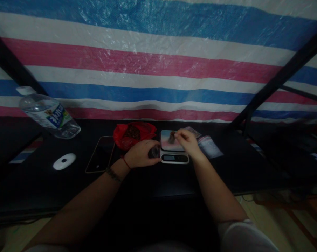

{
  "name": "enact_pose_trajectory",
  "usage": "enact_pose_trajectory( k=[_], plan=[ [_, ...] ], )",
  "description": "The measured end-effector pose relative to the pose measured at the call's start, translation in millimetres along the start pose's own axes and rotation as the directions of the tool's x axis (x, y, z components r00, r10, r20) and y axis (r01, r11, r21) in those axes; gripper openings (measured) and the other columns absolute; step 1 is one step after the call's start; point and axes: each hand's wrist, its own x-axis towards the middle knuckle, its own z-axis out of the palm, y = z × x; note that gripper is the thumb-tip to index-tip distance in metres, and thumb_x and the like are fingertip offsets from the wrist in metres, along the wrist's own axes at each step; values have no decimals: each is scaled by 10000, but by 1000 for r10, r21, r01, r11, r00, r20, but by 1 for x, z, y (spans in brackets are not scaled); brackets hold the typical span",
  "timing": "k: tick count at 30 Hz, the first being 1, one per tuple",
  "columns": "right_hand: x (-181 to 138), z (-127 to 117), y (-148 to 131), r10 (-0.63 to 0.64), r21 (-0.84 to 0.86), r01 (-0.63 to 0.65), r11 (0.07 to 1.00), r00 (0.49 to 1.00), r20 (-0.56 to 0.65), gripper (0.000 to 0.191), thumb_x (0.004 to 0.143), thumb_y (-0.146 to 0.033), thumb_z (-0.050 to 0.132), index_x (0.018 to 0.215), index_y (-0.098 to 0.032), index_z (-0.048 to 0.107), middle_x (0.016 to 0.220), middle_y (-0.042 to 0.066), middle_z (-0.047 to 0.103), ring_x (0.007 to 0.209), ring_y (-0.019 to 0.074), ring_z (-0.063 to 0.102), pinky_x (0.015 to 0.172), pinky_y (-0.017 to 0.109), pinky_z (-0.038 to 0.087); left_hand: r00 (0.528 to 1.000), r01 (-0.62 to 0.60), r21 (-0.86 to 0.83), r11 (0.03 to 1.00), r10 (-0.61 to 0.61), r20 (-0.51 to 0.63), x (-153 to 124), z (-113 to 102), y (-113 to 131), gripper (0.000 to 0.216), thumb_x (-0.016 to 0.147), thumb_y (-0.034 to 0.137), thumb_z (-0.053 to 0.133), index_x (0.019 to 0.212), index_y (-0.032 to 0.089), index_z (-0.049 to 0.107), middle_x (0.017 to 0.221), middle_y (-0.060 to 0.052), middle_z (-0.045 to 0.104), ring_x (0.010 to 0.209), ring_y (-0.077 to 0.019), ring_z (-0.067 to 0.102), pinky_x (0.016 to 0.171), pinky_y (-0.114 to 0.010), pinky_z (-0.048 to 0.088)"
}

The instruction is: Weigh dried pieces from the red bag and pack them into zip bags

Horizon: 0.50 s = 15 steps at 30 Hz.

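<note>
My left hand [142,154] curls around a small dark round container [154,152], fingers on its far side and thumb on its near side. This container is beside the left edge of a digital kitchen scale [174,158] with a shiny plate and a small display. Over the plate's right side, my right hand [187,140] has its fingertips pinched together. A blurred brown patch [171,138] shows on the plate at those fingertips; I cannot tell whether it is a thing or a reflection. What the pinch holds is too small to make out.
Behind my left hand lies a red plastic bag [121,137] with dark brown contents [132,132]. Leftward are a phone [102,154], a white disc [64,161] and a tilted clear bottle [52,112]. Clear plastic bags [210,147] lie right of the scale. Striped sheeting [153,70] hangs behind.
</note>
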Motion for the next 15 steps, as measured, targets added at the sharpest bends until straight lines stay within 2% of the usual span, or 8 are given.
enact_pose_trajectory(
  k=[2, 4, 6, 9, 12, 15],
  plan=[
    [5, -19, 17, 50, 4, -50, 999, 975, -217, 268, 861, -435, 563, 759, -190, 601, 710, -2, 561, 685, 145, 538, 658, 271, 440, 999, 4, -6, 1000, -4, 38, 0, 2, -1, 601, 717, 481, 722, 1212, 174, 573, 1129, -124, 670, 1032, -283, 640, 907, -419, 507],
    [9, -31, 33, 61, 5, -62, 998, 953, -298, 277, 838, -459, 587, 904, -192, 621, 826, 21, 605, 774, 163, 575, 733, 298, 466, 995, 12, -1, 1000, -11, 97, 0, 5, -3, 703, 703, 510, 730, 1283, 164, 535, 1198, -144, 642, 1084, -297, 621, 939, -430, 493],
    [11, -35, 46, 40, -37, -52, 998, 962, -272, 368, 795, -468, 637, 1041, -195, 613, 991, 61, 633, 928, 198, 599, 843, 348, 472, 989, 28, 16, 999, -30, 142, 0, 8, -4, 784, 684, 532, 739, 1329, 156, 499, 1242, -160, 616, 1117, -308, 603, 960, -440, 479],
    [10, -29, 58, 21, -175, -44, 984, 991, -132, 490, 728, -452, 710, 1139, -210, 598, 1175, 100, 615, 1109, 244, 566, 967, 414, 431, 978, 59, 38, 998, -65, 198, -1, 13, -5, 840, 660, 531, 755, 1354, 152, 471, 1261, -162, 600, 1137, -312, 588, 977, -432, 466],
    [9, -20, 64, 45, -272, -44, 961, 999, -1, 544, 701, -423, 740, 1187, -223, 595, 1234, 104, 603, 1165, 261, 546, 1014, 443, 404, 961, 113, 77, 991, -129, 244, -1, 15, -8, 862, 628, 508, 779, 1343, 137, 471, 1259, -165, 596, 1142, -313, 579, 980, -408, 459],
    [8, -14, 69, 61, -307, -48, 951, 998, 33, 536, 704, -411, 740, 1184, -216, 604, 1231, 100, 607, 1164, 259, 551, 1021, 440, 404, 954, 155, 131, 979, -183, 239, -2, 17, -12, 875, 587, 528, 794, 1302, 119, 497, 1244, -177, 588, 1141, -327, 567, 978, -404, 453]
  ],
)
